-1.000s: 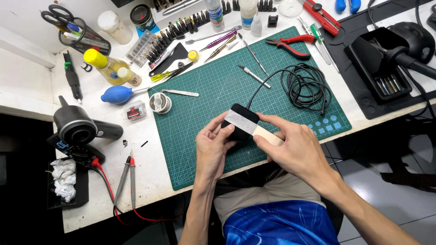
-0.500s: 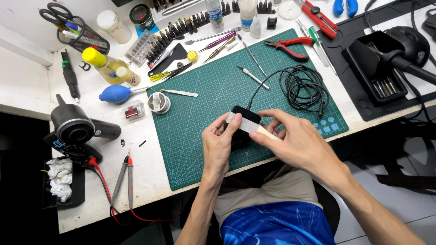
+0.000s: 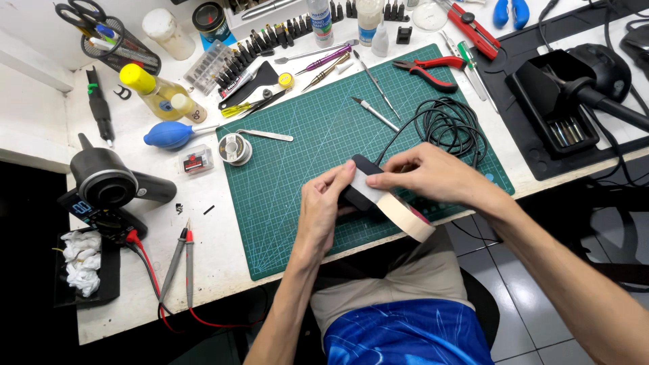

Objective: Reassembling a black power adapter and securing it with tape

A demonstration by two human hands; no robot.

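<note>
Black device (image 3: pixel 357 182): a small, flat, matte black slab with rounded corners, held just above the near middle of the green cutting mat (image 3: pixel 304 135); a thin black cable runs from it to a loose coil (image 3: pixel 449 125) behind the hands.
Masking tape (image 3: pixel 405 213): a cream paper roll with a dull, slightly fibrous face, tilted on edge at the mat's near rim; a pale strip is pulled off it and laid across the device.
Left hand (image 3: pixel 324 206): thumb and forefinger pinch the free end of the strip against the device's left side, the other fingers curled underneath.
Right hand (image 3: pixel 433 177): fingers bunched together and pressed onto the strip at the device's top edge (the roll hangs just below the palm).
Change: a second ago the strip was stretched out flat and higher over the mat; it now lies slanted over the device, with the roll dropped lower and to the right.
Mat: rubbery, gridded with fine pale lines.
Around it: red-handled pliers (image 3: pixel 429 71) and a slim metal craft knife (image 3: pixel 374 113) lie on the mat's far part; a blue rubber bulb blower (image 3: pixel 169 134) and a small solder spool (image 3: pixel 234 148) sit just off its left edge on the white table (image 3: pixel 216 230).
</note>
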